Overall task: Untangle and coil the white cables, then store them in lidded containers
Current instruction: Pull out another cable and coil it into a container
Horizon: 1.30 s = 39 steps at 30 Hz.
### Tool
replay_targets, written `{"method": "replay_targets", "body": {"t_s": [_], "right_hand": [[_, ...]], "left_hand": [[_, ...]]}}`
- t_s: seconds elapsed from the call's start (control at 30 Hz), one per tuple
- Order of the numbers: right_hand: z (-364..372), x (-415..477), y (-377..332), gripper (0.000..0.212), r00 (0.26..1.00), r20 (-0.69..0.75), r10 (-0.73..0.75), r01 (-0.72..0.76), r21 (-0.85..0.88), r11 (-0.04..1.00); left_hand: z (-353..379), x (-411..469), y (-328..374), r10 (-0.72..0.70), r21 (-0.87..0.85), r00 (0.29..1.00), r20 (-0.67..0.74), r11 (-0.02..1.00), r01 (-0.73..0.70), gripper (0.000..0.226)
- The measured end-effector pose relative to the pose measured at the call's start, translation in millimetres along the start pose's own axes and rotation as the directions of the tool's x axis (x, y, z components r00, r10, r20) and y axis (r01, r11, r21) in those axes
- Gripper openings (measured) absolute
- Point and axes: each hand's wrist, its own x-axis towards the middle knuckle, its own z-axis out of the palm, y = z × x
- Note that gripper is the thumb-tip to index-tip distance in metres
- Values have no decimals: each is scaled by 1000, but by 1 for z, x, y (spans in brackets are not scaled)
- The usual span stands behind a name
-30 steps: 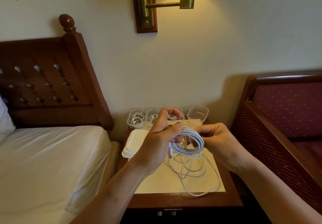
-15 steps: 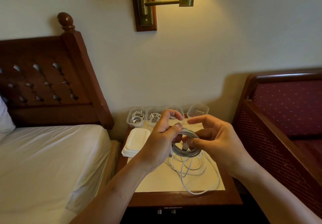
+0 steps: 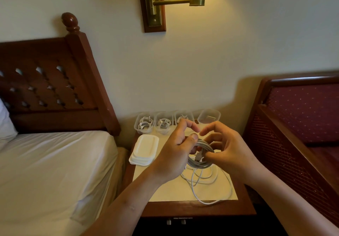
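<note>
1. The left hand (image 3: 175, 156) is closed around the coil (image 3: 200, 163). Its thumb presses on top of the turns, and the index finger is lifted free.
2. The right hand (image 3: 228, 152) is half closed. Its thumb and curled fingers pinch the plug (image 3: 199, 156) against the coil, and the index finger points to the left.
3. The coil is held in the air in the centre of the frame, above the nightstand (image 3: 183, 209). It is a slightly oval ring, tilted, with its long axis roughly from top to bottom.
4. From the coil, loose cable (image 3: 211, 187) hangs down and lies in wide loops on the nightstand. One loop reaches the front edge.
5. Four clear tubs (image 3: 137, 125) stand in a row just above the hands, all uncovered. The three on the left each hold a coiled white cable. In the rightmost I cannot tell any content.
6. The lids (image 3: 145, 150) lie stacked to the left of the hands.
</note>
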Motion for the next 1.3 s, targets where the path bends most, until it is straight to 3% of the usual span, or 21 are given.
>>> {"method": "replay_targets", "body": {"t_s": [0.1, 0.2, 0.33, 0.43, 0.57, 0.63, 0.73, 0.8, 0.93, 1.03, 1.17, 1.3], "right_hand": [[1, -2, 2, 53, 997, 50, 64, -67, 64, 996], [5, -4, 7, 52, 998, 3, 56, -56, -79, 995], [20, -8, 13, 38, 966, -228, -121, 100, -103, 990], [34, -10, 19, 33, 844, -432, -319, 295, -123, 948], [47, -10, 22, 46, 786, -568, -244, 369, 115, 922], [44, -10, 18, 40, 829, -530, -177, 338, 222, 915], [27, -4, 12, 32, 957, -288, 15, 132, 483, 865], [19, -2, 11, 37, 987, -138, 78, 11, 551, 835], [10, -6, 11, 39, 998, -30, -48, 56, 358, 932], [5, -12, 13, 49, 992, 33, -123, 107, 310, 945], [5, -14, 13, 55, 975, -42, -219, 222, 231, 947], [9, -12, 19, 40, 931, -116, -346, 352, 38, 935]], "left_hand": [[-3, -1, -3, -2, 6, 1000, -22, 1000, 2, 12], [-4, -1, -4, 7, 20, 999, -42, 1000, -7, 10], [-4, 1, -2, 12, 6, 998, -66, 1000, -12, 10], [-3, 3, -1, 35, 34, 998, -60, 999, -33, 13], [0, 3, 5, 22, 19, 999, -28, 1000, -21, 13], [0, 4, 6, 42, 25, 998, -50, 999, -41, 16], [-2, 7, 4, 52, 20, 996, -76, 998, -51, 16], [-2, 7, 4, 41, -8, 995, -86, 999, -42, 11], [-3, 5, 1, 32, -1, 997, -77, 999, -32, 11], [-4, 2, 3, -2, -31, 999, -48, 1000, 1, 13], [2, 1, 8, -33, -53, 999, -19, 998, 32, 12], [3, 2, 7, -44, -40, 998, -36, 998, 43, 11]]}}
